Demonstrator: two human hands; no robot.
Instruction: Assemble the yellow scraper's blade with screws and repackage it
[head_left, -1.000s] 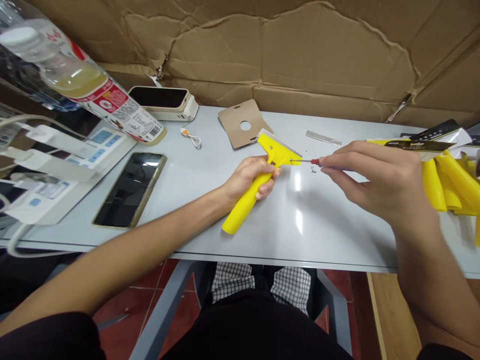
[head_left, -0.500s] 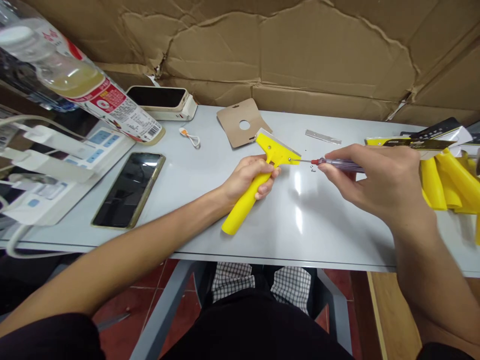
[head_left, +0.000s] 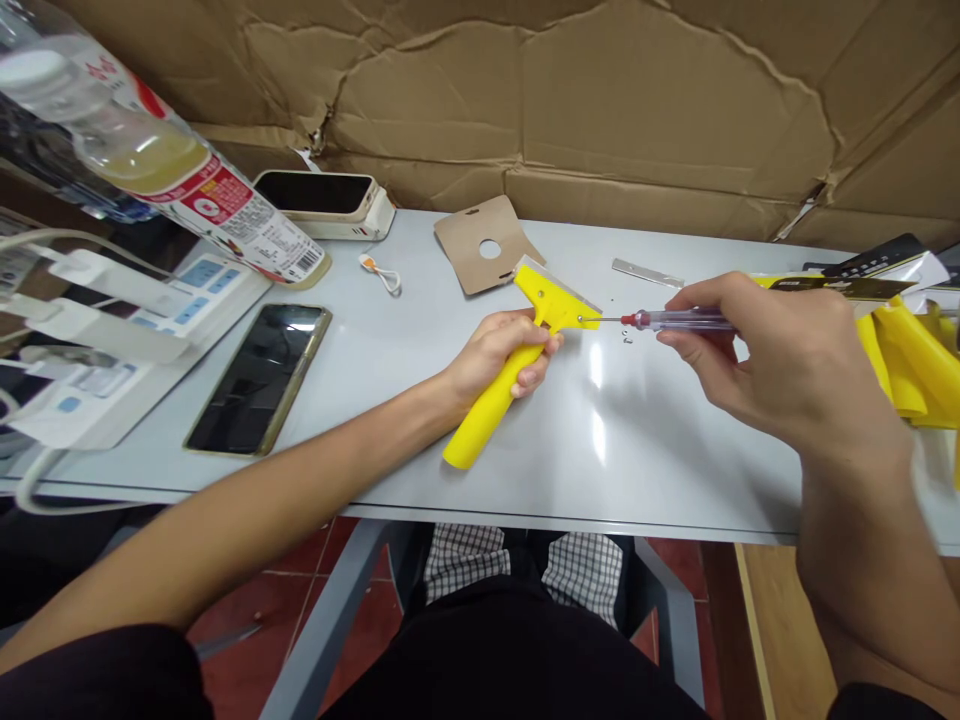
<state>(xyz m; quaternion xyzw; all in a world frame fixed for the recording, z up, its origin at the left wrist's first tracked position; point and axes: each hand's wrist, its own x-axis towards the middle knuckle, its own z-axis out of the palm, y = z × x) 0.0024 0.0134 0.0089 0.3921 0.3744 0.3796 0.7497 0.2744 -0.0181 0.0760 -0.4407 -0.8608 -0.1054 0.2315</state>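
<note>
Head view: yellow scraper (head_left: pixel 495 402) is resting in the left hand (head_left: pixel 501 352), fingers wrapping its neck, mid-tabletop (head_left: pixel 600 500), handle end pointing toward the front edge. Right hand (head_left: pixel 795 355) is pinching a screwdriver (head_left: pixel 682 320), tip meeting a screw (head_left: pixel 580 319) on the scraper head. Loose blade (head_left: pixel 647 272) and brown card (head_left: pixel 457 243) are lying toward the back edge; yellow handles (head_left: pixel 926 350) are piling at the right end.

Our right hand (head_left: pixel 791 370) hides 1 end of the screwdriver (head_left: pixel 671 320); we find the specks (head_left: pixel 628 341) near it too small to identify.
</note>
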